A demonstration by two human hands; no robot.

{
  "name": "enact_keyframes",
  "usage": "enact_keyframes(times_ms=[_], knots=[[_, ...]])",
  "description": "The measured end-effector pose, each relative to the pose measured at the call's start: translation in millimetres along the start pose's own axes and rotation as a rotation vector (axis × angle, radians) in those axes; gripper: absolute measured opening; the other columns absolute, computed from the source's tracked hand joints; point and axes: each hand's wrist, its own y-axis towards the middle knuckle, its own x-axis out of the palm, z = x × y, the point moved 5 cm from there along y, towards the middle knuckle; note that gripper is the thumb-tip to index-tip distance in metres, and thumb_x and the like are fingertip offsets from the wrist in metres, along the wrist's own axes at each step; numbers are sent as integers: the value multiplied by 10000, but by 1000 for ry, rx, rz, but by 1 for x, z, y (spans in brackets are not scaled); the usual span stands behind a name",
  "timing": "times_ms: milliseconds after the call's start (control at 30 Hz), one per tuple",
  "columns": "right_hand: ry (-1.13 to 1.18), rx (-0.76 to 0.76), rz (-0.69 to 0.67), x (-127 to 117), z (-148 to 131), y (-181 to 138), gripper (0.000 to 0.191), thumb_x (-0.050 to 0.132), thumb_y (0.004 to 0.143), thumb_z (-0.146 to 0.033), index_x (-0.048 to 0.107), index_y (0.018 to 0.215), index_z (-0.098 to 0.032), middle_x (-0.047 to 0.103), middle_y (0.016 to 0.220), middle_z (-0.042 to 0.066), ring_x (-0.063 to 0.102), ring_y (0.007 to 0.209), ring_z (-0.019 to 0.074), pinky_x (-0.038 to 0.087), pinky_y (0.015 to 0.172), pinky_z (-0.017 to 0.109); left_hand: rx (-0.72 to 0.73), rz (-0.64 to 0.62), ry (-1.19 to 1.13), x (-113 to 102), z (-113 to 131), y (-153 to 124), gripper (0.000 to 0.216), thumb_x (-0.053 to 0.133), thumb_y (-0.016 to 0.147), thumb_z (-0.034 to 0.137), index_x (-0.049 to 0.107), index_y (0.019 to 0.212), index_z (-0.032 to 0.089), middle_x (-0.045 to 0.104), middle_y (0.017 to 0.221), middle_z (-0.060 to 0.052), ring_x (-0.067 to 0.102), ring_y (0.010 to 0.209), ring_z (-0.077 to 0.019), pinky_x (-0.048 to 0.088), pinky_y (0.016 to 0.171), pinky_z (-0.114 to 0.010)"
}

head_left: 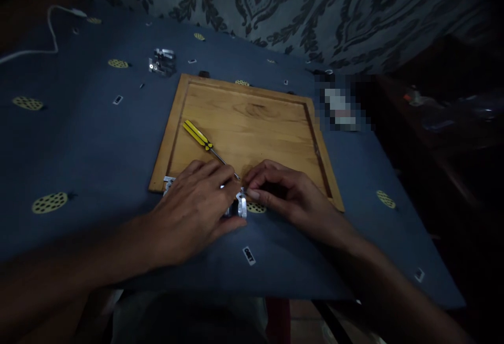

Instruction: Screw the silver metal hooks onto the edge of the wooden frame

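A wooden panel [252,134] with a raised frame lies flat on the table. At its near edge, my left hand [197,202] is closed on a shiny metal cabinet hinge [242,206], thumb below and fingers above. My right hand [287,191] pinches thumb and forefinger together right beside the hinge; whatever is between the fingertips is too small to make out. A screwdriver [199,135] with a yellow and black handle rests on the panel, its tip close to both hands. Part of another metal piece [168,181] shows behind my left hand at the panel's near left corner.
More metal hinges [161,61] lie on the blue patterned tablecloth [86,139] beyond the panel's far left corner. A white cable [53,31] runs in from the left. A blurred-out object [340,107] sits right of the panel. The patterned wall [252,2] closes off the back.
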Motion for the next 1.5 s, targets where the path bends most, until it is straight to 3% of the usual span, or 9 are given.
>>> enact_keyframes(times_ms=[233, 500, 700, 933, 1300, 1500], knots=[[-9, 5, 12, 1, 0, -1, 90, 693, 940, -207, 712, 852, -201, 688, 918, 49, 677, 897, 189, 552, 818, 351, -26, -59, -18, 1, 0, 2, 313, 767, 911, 372, 683, 1108, 143, 656, 1095, -62, 599, 1063, -282, 461, 914, -452], [9, 14, -13, 2, -1, 4, 112, 698, 935, -257, 712, 837, -203, 702, 925, 51, 680, 893, 192, 549, 823, 364, -41, -88, 8, 0, 0, 3, 305, 767, 911, 382, 687, 1091, 149, 662, 1097, -58, 594, 1050, -263, 457, 910, -425], [-11, 55, -27, 0, -1, 8, 229, 708, 933, -411, 714, 823, -209, 695, 895, 51, 671, 852, 196, 547, 780, 358, -13, -43, 28, 1, 0, 2, 297, 776, 905, 390, 680, 1061, 157, 661, 1076, -49, 592, 1027, -249, 452, 887, -408], [-61, 95, -55, 1, 0, 11, 171, 686, 913, -328, 702, 799, -202, 671, 848, 37, 644, 796, 184, 528, 733, 339, -14, -22, 6, 1, 0, 1, 277, 783, 901, 380, 680, 1036, 161, 660, 1077, -47, 594, 1024, -246, 451, 896, -409], [65, 96, 36, 1, -1, 9, 404, 729, 892, -585, 702, 773, -199, 654, 791, 22, 618, 750, 171, 499, 682, 313, -4, -12, 9, 3, -1, 0, 303, 778, 904, 393, 674, 1069, 161, 656, 1082, -46, 587, 1031, -246, 456, 911, -412], [31, 20, 109, -3, -1, 0, 272, 714, 951, -440, 691, 806, -210, 679, 826, 25, 642, 773, 169, 523, 725, 315, -22, -42, 10, 2, -1, 0, 330, 773, 908, 386, 677, 1121, 154, 660, 1109, -59, 595, 1052, -262, 460, 921, -432]])
